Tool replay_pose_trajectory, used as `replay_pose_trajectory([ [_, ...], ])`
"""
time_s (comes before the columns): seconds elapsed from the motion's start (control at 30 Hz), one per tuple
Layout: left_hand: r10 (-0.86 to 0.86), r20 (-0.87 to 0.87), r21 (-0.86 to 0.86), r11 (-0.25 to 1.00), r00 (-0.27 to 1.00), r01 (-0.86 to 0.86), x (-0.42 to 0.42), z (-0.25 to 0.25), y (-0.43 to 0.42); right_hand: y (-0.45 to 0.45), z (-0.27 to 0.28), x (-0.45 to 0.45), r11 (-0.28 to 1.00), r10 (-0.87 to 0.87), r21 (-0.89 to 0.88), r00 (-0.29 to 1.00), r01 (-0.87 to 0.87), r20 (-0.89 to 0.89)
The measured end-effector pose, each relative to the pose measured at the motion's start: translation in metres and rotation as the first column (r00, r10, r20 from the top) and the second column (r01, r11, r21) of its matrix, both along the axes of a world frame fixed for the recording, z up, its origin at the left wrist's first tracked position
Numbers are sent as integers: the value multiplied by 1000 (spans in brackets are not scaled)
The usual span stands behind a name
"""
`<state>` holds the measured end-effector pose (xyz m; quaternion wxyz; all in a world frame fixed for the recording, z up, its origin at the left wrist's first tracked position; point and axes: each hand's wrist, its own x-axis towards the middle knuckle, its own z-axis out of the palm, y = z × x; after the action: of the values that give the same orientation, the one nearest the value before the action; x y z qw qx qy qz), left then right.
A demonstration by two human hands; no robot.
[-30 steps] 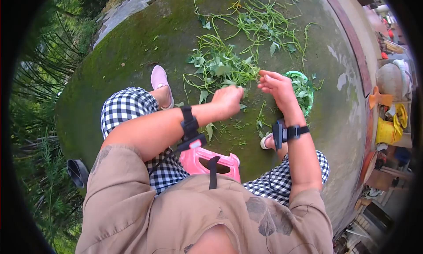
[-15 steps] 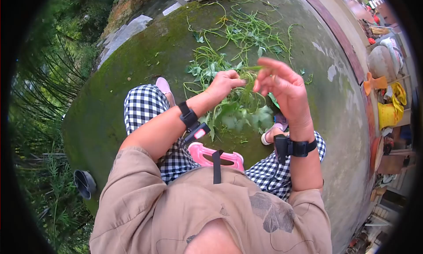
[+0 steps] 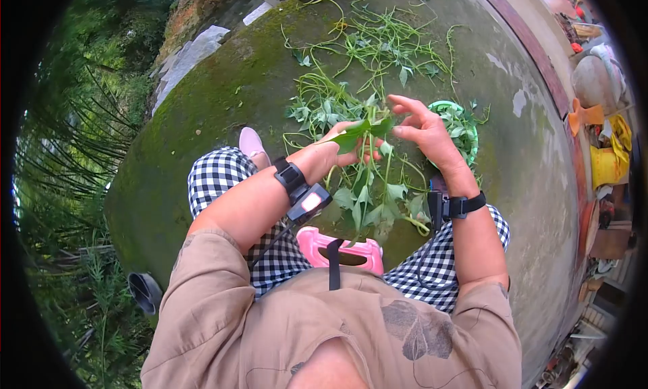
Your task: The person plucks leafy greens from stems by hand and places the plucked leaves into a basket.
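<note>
My left hand (image 3: 345,146) is closed round a bunch of leafy green vine stems (image 3: 362,186), which look like sweet potato vines. Their leaves hang down between my knees, and a broad leaf covers some of my fingers. Just to the right is my right hand (image 3: 426,131), its thumb and forefinger apart beside the top of the bunch, with nothing visible between them. Beyond both hands, a heap of cut vines (image 3: 388,45) spreads over the mossy ground. A green basket (image 3: 475,149) with leaves in it stands partly hidden behind my right wrist.
A pink plastic stool (image 3: 312,246) is under me, between my checked trouser legs. To the left lies a dark bucket (image 3: 145,293) near the bushes. Grey stone slabs (image 3: 192,55) edge the ground. Along the right are a yellow bucket (image 3: 601,166) and household clutter.
The bunch in my left hand has turned and hangs lower, its leaves now clearer. My right hand has come down slightly, and the green basket shows more.
</note>
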<state>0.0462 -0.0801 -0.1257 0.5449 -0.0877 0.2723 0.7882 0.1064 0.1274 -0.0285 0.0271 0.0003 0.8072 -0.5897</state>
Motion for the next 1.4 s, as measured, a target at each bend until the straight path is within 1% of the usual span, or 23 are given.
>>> replay_pose_trajectory([
  [0.03, -142, 34, 144, 980, 989, 136, -7, -7, -2, 2, -2, -4, 994, 109, -21, 994, -109, 31],
  [0.13, -185, 34, 115, 977, 982, 180, -6, -7, 7, 5, -29, -12, 961, 138, -260, 977, -92, 163],
  [0.17, -106, -10, -150, 983, 994, 103, 3, -3, 16, 8, -24, -10, 983, 52, -186, 955, 4, 293],
  [0.27, -245, -72, -228, 948, 967, 223, 6, 28, 24, 8, -26, -11, 983, 38, -180, 950, 19, 311],
  [0.4, -176, 55, -150, 972, 983, 182, 17, 27, 32, 6, -37, -8, 943, 50, -322, 925, 80, 378],
  [0.43, -271, 24, -178, 946, 962, 271, 17, 30, 32, 3, -36, -6, 920, 52, -373, 907, 119, 418],
  [0.5, -292, 11, -172, 942, 956, 289, 17, 40, 31, 1, -42, -4, 870, 70, -459, 879, 178, 472],
  [0.57, -269, 61, -187, 943, 961, 276, 20, 51, 33, 4, -51, -2, 848, 67, -498, 898, 178, 435],
  [0.67, -307, 47, -112, 944, 950, 311, 18, 41, 29, 2, -43, 0, 825, 71, -541, 919, 164, 388],
  [0.7, -345, 58, -27, 937, 937, 347, 15, 39, 27, 1, -36, 0, 831, 82, -537, 923, 145, 376],
  [0.77, -390, 18, -115, 914, 921, 389, 17, 36, 28, 1, -33, 0, 850, 92, -516, 933, 108, 347],
  [0.8, -413, -3, -159, 899, 911, 407, 17, 42, 29, 1, -32, 0, 859, 6, -482, 936, 175, 351],
  [0.83, -407, -61, -141, 908, 912, 395, 18, 50, 30, 1, -31, -1, 861, -81, -447, 933, 243, 351],
  [0.93, -395, -380, -454, 868, 837, 204, 16, 50, 34, 18, -35, -6, 817, -236, -435, 908, 378, 346],
  [1.03, -309, -396, -448, 887, 865, 112, 11, 68, 28, 28, -29, -11, 728, -313, -476, 857, 493, 410],
  [1.1, -289, -435, -440, 894, 853, 79, 5, 74, 26, 30, -38, -12, 717, -300, -467, 834, 518, 464],
  [1.17, -107, -427, -295, 955, 898, -26, 2, 63, 30, 27, -48, -8, 679, -278, -494, 813, 543, 512],
  [1.2, -15, -412, -221, 972, 911, -84, 2, 60, 30, 23, -51, -11, 632, -251, -493, 760, 598, 600],
  [1.23, -26, -330, -158, 987, 944, -28, 0, 58, 26, 18, -52, -10, 619, -223, -527, 775, 581, 592],
  [1.27, -47, -362, -150, 989, 931, -8, -3, 56, 24, 12, -54, -7, 606, -194, -561, 789, 564, 583],
  [1.33, -84, -426, -134, 991, 901, 28, -10, 73, 21, 2, -49, -5, 588, -144, -580, 779, 564, 611],
  [1.37, -176, -609, -359, 930, 774, -72, 0, 84, 28, 0, -48, -6, 579, -118, -589, 773, 564, 623],
  [1.4, -186, -620, -363, 929, 763, -69, 2, 83, 29, 0, -52, -8, 592, -86, -606, 790, 531, 607],
])
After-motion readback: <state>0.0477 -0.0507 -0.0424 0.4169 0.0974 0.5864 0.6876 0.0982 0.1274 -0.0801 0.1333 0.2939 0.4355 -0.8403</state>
